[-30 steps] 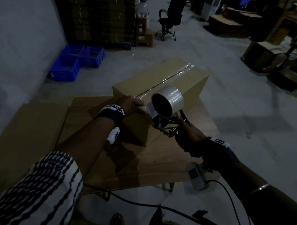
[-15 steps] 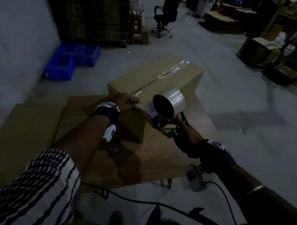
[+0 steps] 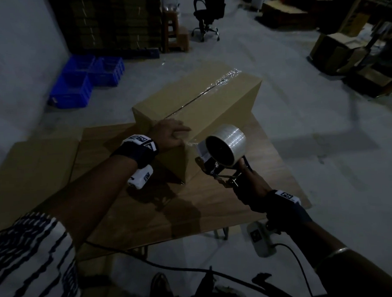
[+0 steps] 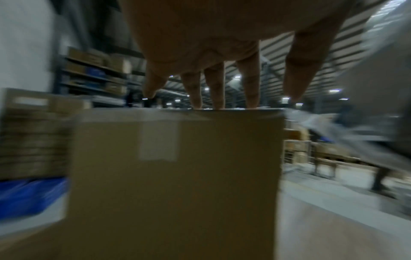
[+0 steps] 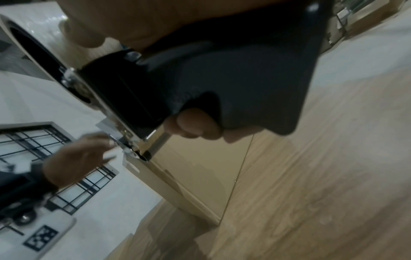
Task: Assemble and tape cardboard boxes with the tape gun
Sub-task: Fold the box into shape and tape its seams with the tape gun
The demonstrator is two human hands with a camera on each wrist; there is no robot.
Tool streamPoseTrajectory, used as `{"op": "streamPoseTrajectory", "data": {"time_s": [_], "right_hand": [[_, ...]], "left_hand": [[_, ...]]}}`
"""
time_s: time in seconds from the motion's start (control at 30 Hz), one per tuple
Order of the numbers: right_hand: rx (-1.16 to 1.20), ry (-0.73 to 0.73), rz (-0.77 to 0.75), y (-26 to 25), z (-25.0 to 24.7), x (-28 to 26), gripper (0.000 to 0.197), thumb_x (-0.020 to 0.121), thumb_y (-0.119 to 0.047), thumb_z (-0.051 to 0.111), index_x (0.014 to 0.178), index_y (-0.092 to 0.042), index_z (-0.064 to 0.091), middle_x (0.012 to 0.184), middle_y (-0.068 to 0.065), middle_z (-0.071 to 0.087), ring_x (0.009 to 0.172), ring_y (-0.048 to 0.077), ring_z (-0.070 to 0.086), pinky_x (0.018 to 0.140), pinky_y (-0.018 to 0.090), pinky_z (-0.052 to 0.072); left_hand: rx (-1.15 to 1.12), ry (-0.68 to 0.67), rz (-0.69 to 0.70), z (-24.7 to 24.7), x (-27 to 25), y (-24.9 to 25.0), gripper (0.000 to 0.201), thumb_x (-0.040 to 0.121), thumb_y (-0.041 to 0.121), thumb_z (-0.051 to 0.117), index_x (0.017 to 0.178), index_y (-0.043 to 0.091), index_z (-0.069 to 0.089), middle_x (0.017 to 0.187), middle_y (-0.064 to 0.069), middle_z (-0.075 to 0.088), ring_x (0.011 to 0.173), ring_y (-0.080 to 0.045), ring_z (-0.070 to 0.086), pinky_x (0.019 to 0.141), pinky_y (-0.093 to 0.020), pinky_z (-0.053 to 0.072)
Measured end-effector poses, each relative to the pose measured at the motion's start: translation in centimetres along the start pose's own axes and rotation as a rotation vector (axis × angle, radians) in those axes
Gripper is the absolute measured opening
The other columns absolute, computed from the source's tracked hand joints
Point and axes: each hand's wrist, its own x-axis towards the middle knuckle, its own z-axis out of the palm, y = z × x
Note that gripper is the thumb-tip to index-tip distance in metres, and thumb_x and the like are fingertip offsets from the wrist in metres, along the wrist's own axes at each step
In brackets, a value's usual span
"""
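On the table (image 3: 269, 174), we steady the cardboard box (image 3: 211, 107) with our left hand (image 3: 168, 136), fingers flat on its near top edge to press the tape end, while our right hand (image 3: 249, 186) grips the tape gun (image 3: 224, 151) just beside the box's near corner.

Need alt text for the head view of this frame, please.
A left hand presses flat on the near end of a taped cardboard box on a wooden table, while the right hand holds a tape gun beside it.
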Motion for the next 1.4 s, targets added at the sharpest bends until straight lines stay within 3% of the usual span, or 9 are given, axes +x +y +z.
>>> {"op": "streamPoseTrajectory", "data": {"time_s": [0.07,0.17,0.37,0.5,0.67,0.77,1.0,1.2,1.4], "right_hand": [[0.012,-0.001,0.003,0.3,0.0,0.2,0.094,0.056,-0.1,0.054,0.106,-0.022,0.071,0.053,0.001,0.049,0.04,0.014,0.038,0.047,0.023,0.031],[0.03,-0.005,-0.003,0.6,-0.1,0.5,0.103,0.05,-0.101,0.057,0.108,-0.016,0.067,0.052,0.002,0.05,0.039,0.014,0.038,0.045,0.022,0.032],[0.059,-0.041,0.016,1.1,-0.2,1.2,0.108,0.043,-0.102,0.058,0.104,-0.013,0.064,0.052,0.001,0.048,0.038,0.014,0.037,0.044,0.021,0.031],[0.044,-0.018,-0.007,1.6,0.2,2.1,0.117,0.042,-0.103,0.057,0.102,-0.003,0.064,0.053,0.004,0.05,0.038,0.016,0.039,0.046,0.023,0.032],[0.117,-0.008,-0.041,1.7,0.8,2.9,0.11,0.041,-0.101,0.061,0.11,-0.015,0.065,0.058,0.012,0.048,0.04,0.016,0.037,0.048,0.025,0.029],[0.149,-0.031,-0.033,1.2,1.3,2.6,0.076,0.043,-0.101,0.061,0.091,-0.044,0.073,0.075,0.021,0.047,0.046,0.017,0.036,0.05,0.028,0.028],[0.089,-0.004,-0.01,1.6,1.1,3.7,0.113,0.035,-0.104,0.059,0.09,-0.006,0.068,0.059,0.011,0.05,0.042,0.018,0.037,0.049,0.027,0.029],[0.042,0.031,-0.024,1.7,1.1,4.0,0.106,0.037,-0.104,0.057,0.087,-0.012,0.066,0.061,0.013,0.053,0.044,0.018,0.039,0.052,0.029,0.031],[0.019,0.048,-0.009,1.4,0.7,3.6,0.103,0.039,-0.105,0.054,0.101,-0.023,0.068,0.061,0.008,0.054,0.045,0.018,0.041,0.05,0.028,0.032]], "left_hand": [[0.094,-0.025,0.097,1.0,0.4,1.4,0.04,0.09,0.036,0.06,0.129,0.025,0.062,0.15,-0.006,0.042,0.14,-0.025,0.033,0.112,-0.037,0.02],[0.21,-0.087,0.072,1.8,1.7,3.2,0.031,0.099,0.037,0.049,0.125,0.03,0.063,0.158,0.004,0.027,0.148,-0.02,0.013,0.113,-0.058,0.01],[0.304,-0.272,-0.03,2.6,2.9,3.4,0.029,0.099,0.033,0.046,0.12,0.026,0.066,0.162,0.007,0.007,0.149,-0.018,-0.001,0.109,-0.07,0.008],[0.229,-0.259,-0.058,2.8,2.8,3.4,0.027,0.097,0.026,0.051,0.119,0.025,0.066,0.162,0.008,0.005,0.149,-0.015,-0.003,0.109,-0.07,0.002],[0.206,-0.242,-0.077,2.9,2.6,3.4,0.025,0.095,0.023,0.054,0.115,0.024,0.068,0.162,0.009,0.007,0.149,-0.013,0.001,0.109,-0.07,0.003],[0.236,-0.242,-0.082,3.0,2.5,3.6,0.024,0.092,0.025,0.059,0.114,0.025,0.068,0.162,0.009,0.005,0.149,-0.013,0.002,0.109,-0.069,0.004],[0.177,-0.251,-0.101,2.7,2.0,4.4,0.026,0.09,0.019,0.063,0.116,0.023,0.066,0.161,0.009,0.01,0.149,-0.015,0.002,0.11,-0.068,0.0],[0.093,-0.236,-0.145,2.4,1.8,4.4,0.046,0.088,0.018,0.065,0.133,0.023,0.055,0.156,0.01,0.029,0.145,-0.014,0.021,0.113,-0.063,-0.003],[0.082,-0.249,-0.141,2.5,2.0,4.0,0.044,0.087,0.026,0.067,0.13,0.031,0.056,0.154,0.016,0.028,0.138,-0.011,0.033,0.112,-0.064,-0.001]]}}
